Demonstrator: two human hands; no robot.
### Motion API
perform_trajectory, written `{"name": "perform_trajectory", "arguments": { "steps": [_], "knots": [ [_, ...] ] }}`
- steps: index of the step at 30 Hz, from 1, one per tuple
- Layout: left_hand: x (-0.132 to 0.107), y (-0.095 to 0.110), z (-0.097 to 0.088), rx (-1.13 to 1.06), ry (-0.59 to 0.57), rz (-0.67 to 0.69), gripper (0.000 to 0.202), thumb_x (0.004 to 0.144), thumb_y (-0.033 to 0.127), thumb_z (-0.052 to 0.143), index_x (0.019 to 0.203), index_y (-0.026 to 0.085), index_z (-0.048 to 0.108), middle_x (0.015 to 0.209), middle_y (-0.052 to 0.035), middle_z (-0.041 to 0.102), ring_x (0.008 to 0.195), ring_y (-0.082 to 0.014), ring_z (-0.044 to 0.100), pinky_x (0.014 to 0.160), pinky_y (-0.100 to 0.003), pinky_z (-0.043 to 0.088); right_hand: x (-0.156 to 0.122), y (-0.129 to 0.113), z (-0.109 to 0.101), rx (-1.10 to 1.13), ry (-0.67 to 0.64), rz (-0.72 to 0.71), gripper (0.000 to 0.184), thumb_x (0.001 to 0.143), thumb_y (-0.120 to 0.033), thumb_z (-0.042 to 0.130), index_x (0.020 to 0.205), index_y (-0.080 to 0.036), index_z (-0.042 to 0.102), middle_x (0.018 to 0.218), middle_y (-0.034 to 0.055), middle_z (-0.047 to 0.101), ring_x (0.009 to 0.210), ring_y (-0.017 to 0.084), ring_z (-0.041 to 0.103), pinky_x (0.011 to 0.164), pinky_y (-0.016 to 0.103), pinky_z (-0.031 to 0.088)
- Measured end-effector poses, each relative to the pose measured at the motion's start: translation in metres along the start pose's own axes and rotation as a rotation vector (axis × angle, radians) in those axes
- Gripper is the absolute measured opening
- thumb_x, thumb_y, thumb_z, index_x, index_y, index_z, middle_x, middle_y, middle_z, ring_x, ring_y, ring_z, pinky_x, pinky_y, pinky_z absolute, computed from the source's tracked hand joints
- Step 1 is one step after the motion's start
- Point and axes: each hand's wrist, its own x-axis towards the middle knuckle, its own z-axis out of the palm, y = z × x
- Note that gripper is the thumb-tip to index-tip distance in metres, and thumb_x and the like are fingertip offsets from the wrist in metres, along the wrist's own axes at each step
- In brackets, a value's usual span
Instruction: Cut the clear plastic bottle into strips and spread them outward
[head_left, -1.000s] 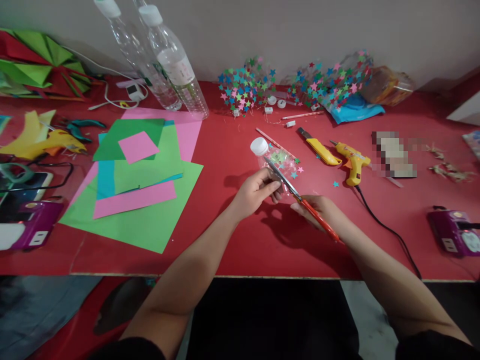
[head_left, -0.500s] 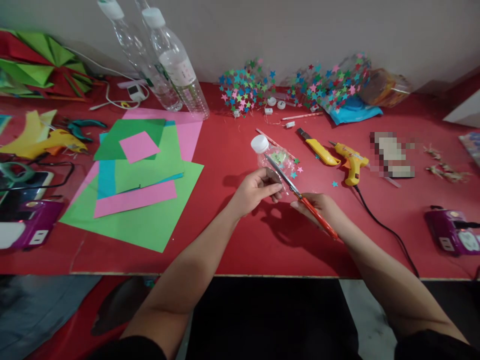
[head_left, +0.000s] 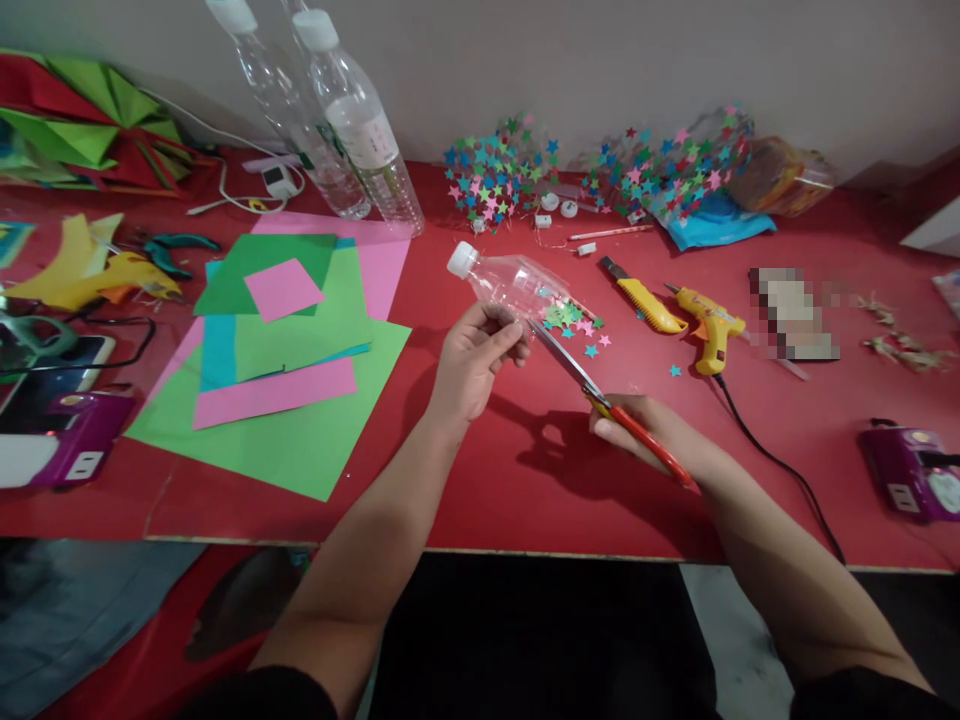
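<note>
My left hand (head_left: 484,355) pinches the near edge of a clear plastic bottle piece (head_left: 517,280), a cut-off top with its white cap (head_left: 463,260) pointing to the upper left. In my right hand (head_left: 645,430) are scissors (head_left: 600,395) with red handles. Their blades point up and left, with the tips close to the plastic at my left fingers; whether they touch it I cannot tell. Behind the bottle piece, small coloured paper stars (head_left: 574,318) lie loosely on the red table (head_left: 465,480).
A yellow utility knife (head_left: 645,303) and a yellow glue gun (head_left: 709,325) lie to the right. Coloured paper sheets (head_left: 330,455) are spread on the left. Clear bottles (head_left: 367,130) stand behind them, and star clusters (head_left: 499,175) sit near the wall.
The bottle piece has swung left and turned, so its cap now points further left and more stars show. My left hand moved left with it; the scissors came slightly away toward the right.
</note>
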Motion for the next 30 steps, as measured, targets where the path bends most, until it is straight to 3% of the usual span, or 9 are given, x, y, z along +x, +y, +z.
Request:
{"name": "perform_trajectory", "arguments": {
  "steps": [7, 21, 30],
  "knots": [
    [0.0028, -0.0008, -0.0032, -0.021, 0.072, 0.052, 0.021, 0.075, 0.022, 0.073, 0.082, 0.019, 0.053, 0.066, 0.0046, 0.061, 0.057, -0.0052, 0.06, 0.053, -0.017, 0.048, 0.0016, 0.0024, 0.0005, -0.067, 0.017, 0.004, 0.045, 0.086, -0.062, 0.05, 0.075, -0.018, 0.05, 0.067, -0.0029, 0.043, 0.06, 0.011, 0.037, 0.058, 0.025, 0.033],
    [0.0019, -0.0052, -0.0021, 0.063, 0.042, 0.033, 0.021, 0.075, 0.025, 0.072, 0.083, 0.019, 0.054, 0.07, 0.0047, 0.061, 0.056, -0.0049, 0.059, 0.053, -0.017, 0.048, 0.0039, 0.0057, 0.0048, -0.113, 0.057, 0.013, 0.046, 0.085, -0.062, 0.052, 0.068, -0.02, 0.041, 0.062, -0.0049, 0.036, 0.057, 0.009, 0.032, 0.053, 0.024, 0.03],
    [0.0019, -0.0059, -0.0023, 0.03, 0.054, 0.037, 0.021, 0.075, 0.023, 0.073, 0.082, 0.018, 0.055, 0.068, 0.0044, 0.061, 0.056, -0.005, 0.059, 0.053, -0.017, 0.048, 0.0037, 0.0065, 0.0053, -0.115, 0.054, 0.027, 0.046, 0.084, -0.063, 0.052, 0.07, -0.02, 0.044, 0.064, -0.0041, 0.039, 0.058, 0.01, 0.035, 0.056, 0.025, 0.032]
  ]
}}
